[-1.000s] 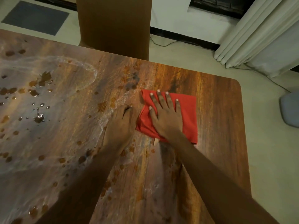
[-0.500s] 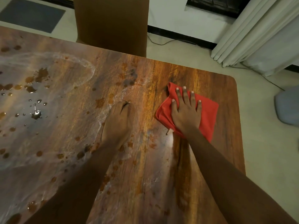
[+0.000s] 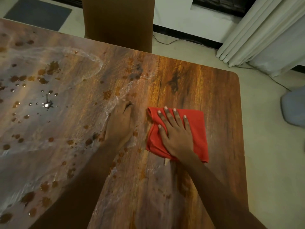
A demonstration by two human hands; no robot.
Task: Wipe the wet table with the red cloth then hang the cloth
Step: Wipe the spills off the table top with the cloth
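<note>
**Red cloth pressed flat on the wet wooden table**

Red fabric, folded into a rough rectangle, is laid on the right part of the table (image 3: 198, 83); the red cloth (image 3: 196, 129) is smooth along its right side and bunched into a soft roll at its far left corner; a small pale tag (image 3: 166, 161) is seen poking out from under its near edge. The cloth is pinned under the right hand (image 3: 176, 134), which is spread palm down with the fingers straight and slightly fanned. The left hand (image 3: 120, 124) is set on the bare wood just beside the cloth, not touching it; its fingers are curled under and nothing is held in it.

Around the cloth the wood grain is shown warm and orange; to the left the surface is covered by a pale film of water, scattered brown blotches and shining droplets (image 3: 47, 104).

Beyond the far edge a brown chair back (image 3: 118, 22) is pushed up to the table; a dark mat (image 3: 38, 13) and a thin cable (image 3: 173, 41) are seen on the floor; pale curtains (image 3: 264, 30) are hung at the upper right.
</note>
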